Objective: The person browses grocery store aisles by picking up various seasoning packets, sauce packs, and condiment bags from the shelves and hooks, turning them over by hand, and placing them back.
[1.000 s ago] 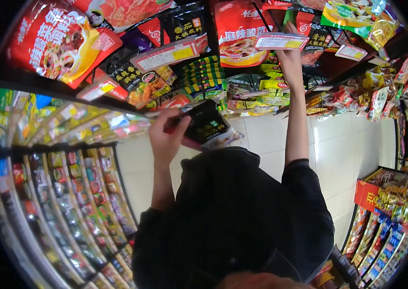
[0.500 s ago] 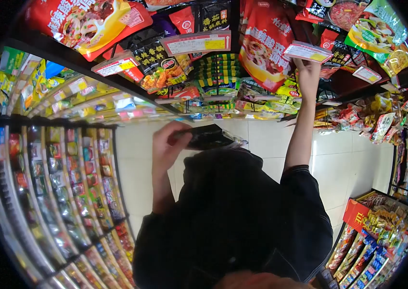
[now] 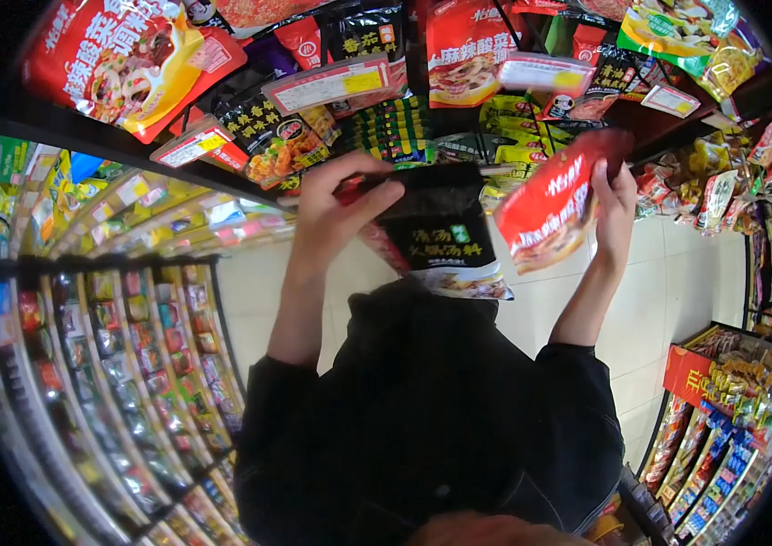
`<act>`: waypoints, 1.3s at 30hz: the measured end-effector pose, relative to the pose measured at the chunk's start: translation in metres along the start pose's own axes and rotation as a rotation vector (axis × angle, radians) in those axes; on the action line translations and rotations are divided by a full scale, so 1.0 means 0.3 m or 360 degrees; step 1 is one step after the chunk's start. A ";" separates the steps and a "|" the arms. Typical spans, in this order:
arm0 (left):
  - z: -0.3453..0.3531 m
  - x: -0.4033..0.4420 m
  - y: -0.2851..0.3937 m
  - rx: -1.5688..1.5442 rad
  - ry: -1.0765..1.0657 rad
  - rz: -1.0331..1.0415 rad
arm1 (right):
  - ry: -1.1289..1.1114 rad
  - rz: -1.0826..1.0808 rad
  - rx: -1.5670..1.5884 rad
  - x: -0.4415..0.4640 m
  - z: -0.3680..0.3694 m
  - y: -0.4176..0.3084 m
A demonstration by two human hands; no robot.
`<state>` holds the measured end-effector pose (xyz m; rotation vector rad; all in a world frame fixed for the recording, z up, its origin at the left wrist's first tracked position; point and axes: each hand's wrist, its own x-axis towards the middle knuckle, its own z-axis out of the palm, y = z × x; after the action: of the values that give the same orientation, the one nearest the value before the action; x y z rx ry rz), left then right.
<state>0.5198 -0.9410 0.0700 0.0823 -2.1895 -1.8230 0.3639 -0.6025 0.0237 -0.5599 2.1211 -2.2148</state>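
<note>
I see the right hand (image 3: 618, 202) drawn back from the price tag (image 3: 545, 72), now gripping a red pouch (image 3: 547, 214) by one edge. Near it, the left hand (image 3: 342, 202) still holds the black pouch (image 3: 445, 218) by its upper corner, label now facing my camera.

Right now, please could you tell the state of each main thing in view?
Left hand: closed on the black packet.
Black packet: held in the air, lettered front showing.
Right hand: closed on the red packet.
Red packet: held in the air, tilted, blurred.
Large upper-left packet: on display, tilted.
</note>
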 end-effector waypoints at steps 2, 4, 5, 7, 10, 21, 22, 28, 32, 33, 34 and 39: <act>0.026 0.072 -0.028 -0.0017 -0.0057 -0.0043 | 0.0146 0.0077 -0.0088 -0.082 -0.053 0.018; 0.075 0.145 -0.035 -0.0053 -0.0123 -0.0012 | 0.0266 0.0177 -0.0065 -0.180 -0.103 0.076; 0.105 0.195 -0.014 -0.0075 -0.0156 0.0051 | 0.0335 0.0251 -0.0010 -0.224 -0.116 0.100; 0.146 0.302 -0.011 0.0155 -0.0331 0.0081 | 0.0451 0.0334 0.0051 -0.304 -0.156 0.183; 0.199 0.440 -0.068 0.0211 -0.0407 0.0330 | 0.0517 0.0457 0.0035 -0.399 -0.196 0.296; 0.303 0.618 -0.026 0.0170 -0.0079 0.0948 | 0.0433 0.0670 0.0089 -0.517 -0.160 0.391; 0.310 0.626 -0.026 0.0198 -0.0077 0.0969 | 0.0426 0.0668 0.0073 -0.518 -0.159 0.394; 0.290 0.611 0.014 0.0420 -0.0124 0.0905 | 0.0418 0.0685 0.0007 -0.510 -0.145 0.376; 0.281 0.574 0.049 0.0511 -0.0165 0.0852 | 0.0425 0.0671 0.0059 -0.502 -0.135 0.374; 0.281 0.573 0.051 0.0510 -0.0175 0.0843 | 0.0422 0.0675 0.0050 -0.500 -0.133 0.372; 0.283 0.574 0.045 0.0497 -0.0190 0.0818 | 0.0417 0.0679 0.0042 -0.498 -0.130 0.370; 0.309 0.565 0.027 0.0352 -0.0122 0.0977 | 0.0374 0.0677 0.0020 -0.487 -0.116 0.377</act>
<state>0.3349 -0.8895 0.0945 -0.5587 -2.1332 -1.2599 0.4653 -0.5391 -0.1215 0.1543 2.0749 -2.1256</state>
